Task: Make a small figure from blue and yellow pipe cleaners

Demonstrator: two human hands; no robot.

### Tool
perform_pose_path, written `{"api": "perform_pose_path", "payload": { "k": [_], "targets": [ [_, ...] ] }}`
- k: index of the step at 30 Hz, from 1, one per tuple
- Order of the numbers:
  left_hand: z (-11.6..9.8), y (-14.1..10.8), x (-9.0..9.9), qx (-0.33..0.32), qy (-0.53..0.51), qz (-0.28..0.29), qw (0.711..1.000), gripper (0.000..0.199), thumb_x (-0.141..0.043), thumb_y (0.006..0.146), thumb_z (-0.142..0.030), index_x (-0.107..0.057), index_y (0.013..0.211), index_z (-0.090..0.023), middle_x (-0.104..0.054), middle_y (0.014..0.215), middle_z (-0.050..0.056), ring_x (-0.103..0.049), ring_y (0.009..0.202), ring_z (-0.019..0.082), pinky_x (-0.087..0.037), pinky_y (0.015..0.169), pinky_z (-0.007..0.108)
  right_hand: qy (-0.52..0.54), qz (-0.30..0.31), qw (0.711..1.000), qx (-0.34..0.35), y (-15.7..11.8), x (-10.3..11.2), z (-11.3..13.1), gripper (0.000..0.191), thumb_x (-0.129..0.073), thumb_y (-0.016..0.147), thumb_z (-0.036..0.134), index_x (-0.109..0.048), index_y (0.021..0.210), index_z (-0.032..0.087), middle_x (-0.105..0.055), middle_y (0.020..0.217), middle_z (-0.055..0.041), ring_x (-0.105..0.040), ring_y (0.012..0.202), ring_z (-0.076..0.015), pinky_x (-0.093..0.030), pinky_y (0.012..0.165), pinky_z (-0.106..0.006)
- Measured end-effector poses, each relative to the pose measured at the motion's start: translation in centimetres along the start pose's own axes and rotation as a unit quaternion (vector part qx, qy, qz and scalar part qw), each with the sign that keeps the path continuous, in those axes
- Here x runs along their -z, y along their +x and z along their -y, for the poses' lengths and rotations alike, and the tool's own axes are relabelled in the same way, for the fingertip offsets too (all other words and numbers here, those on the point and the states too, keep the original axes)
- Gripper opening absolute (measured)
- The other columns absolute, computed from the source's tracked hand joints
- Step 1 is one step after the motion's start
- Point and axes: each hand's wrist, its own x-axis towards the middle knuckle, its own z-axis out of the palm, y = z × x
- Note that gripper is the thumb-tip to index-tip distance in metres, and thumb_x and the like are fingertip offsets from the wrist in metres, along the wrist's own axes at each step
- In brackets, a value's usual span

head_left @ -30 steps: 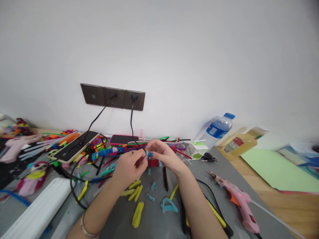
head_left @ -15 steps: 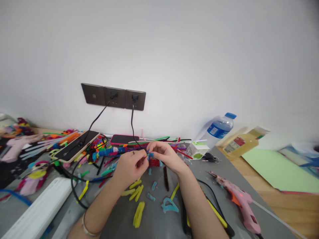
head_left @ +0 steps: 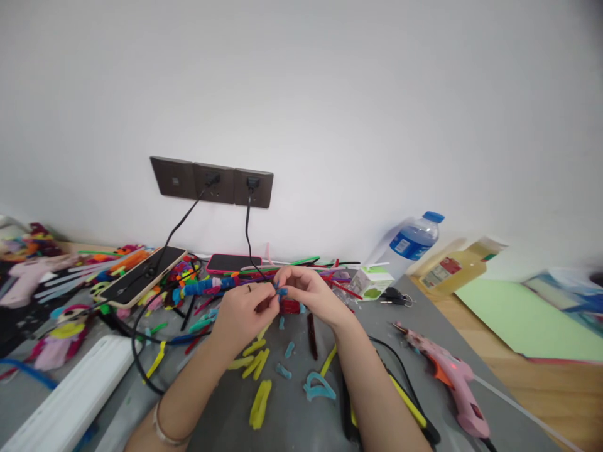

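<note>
Near the middle of the grey table, my left hand (head_left: 245,314) and my right hand (head_left: 311,293) meet at the fingertips. Both pinch a small blue fuzzy piece (head_left: 281,292), mostly hidden by the fingers. A dark red piece (head_left: 289,306) lies just behind and below them. Toward me lie several yellow folded pieces (head_left: 260,405), small light-blue pieces (head_left: 283,371) and a light-blue loop with a yellow stem (head_left: 319,387). A dark brown strip (head_left: 312,337) rests beside my right wrist.
A pink glue gun (head_left: 452,376) lies at right, with keys (head_left: 397,297), a small box (head_left: 372,282) and bottles (head_left: 414,238) behind. Leftward are phones (head_left: 144,276), black cables, a white bar (head_left: 75,395) and fuzzy dolls (head_left: 61,336). Yellow-black pliers handles (head_left: 407,402) sit beside my right forearm.
The whole view has shifted slightly, so things appear a little farther left. My hands stay pinched together on the blue piece, with hardly any movement.
</note>
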Motion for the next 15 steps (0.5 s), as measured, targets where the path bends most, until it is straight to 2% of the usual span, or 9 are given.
{"api": "perform_pose_path", "payload": {
  "k": [9, 15],
  "targets": [
    [-0.11, 0.01, -0.05, 0.007, 0.035, -0.018, 0.999, 0.022, -0.053, 0.082, -0.015, -0.048, 0.061, -0.020, -0.046, 0.051, -0.006, -0.045, 0.049, 0.011, -0.033, 0.053, 0.024, -0.005, -0.013, 1.000, 0.007, 0.18, -0.08, -0.30, 0.019, -0.072, 0.081, 0.035, -0.064, 0.081, 0.018, -0.060, 0.082, -0.0022, -0.054, 0.076, -0.0150, -0.042, 0.072, -0.027],
    [-0.16, 0.03, -0.13, -0.023, 0.050, -0.023, 0.998, 0.023, -0.050, 0.086, -0.015, -0.052, 0.064, -0.020, -0.051, 0.053, -0.004, -0.048, 0.052, 0.013, -0.035, 0.056, 0.025, 0.035, -0.022, 0.997, -0.061, 0.02, 0.21, -0.31, 0.021, -0.076, 0.077, 0.034, -0.065, 0.080, 0.017, -0.062, 0.080, -0.0012, -0.055, 0.073, -0.0136, -0.042, 0.071, -0.026]
  ]
}}
